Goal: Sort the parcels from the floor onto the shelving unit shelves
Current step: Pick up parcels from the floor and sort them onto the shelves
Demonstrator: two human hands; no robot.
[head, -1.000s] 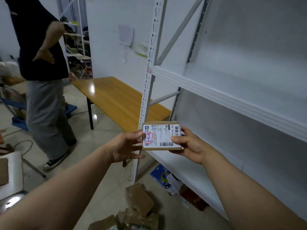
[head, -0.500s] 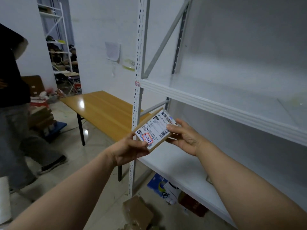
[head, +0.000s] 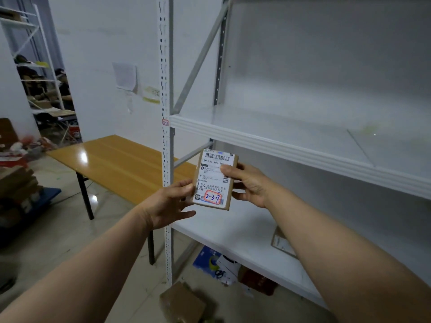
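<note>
Since 0.5 s ago: parcel (head: 214, 180) turned from a slant to upright, barcode end now on top.

Head view. Right hand (head: 250, 185) has the grip: thumb pressed on the label face, fingers curled behind the right edge. Left hand (head: 170, 203) is slack, fingers nearly straight, thumb tip just touching the parcel's lower left edge, not clasping it.

Parcel is in the air in front of the shelving unit (head: 166, 159), between the upper shelf (head: 279, 145) and the lower shelf (head: 233, 229), close to the front post.

Second flat parcel (head: 282, 243) lies on the lower shelf, partly hidden by the right forearm. Wooden desk (head: 126, 164) stands left of the post. Brown cardboard box (head: 182, 304) on the floor below; blue packet (head: 206, 259) under the lower shelf.

Writing: label prints "15H-159-A03-280" and is hand-marked "2-3-1" in blue inside a red ring. Red-edged tag (head: 165, 122) on the post reads "2-2". Smaller print not legible.
</note>
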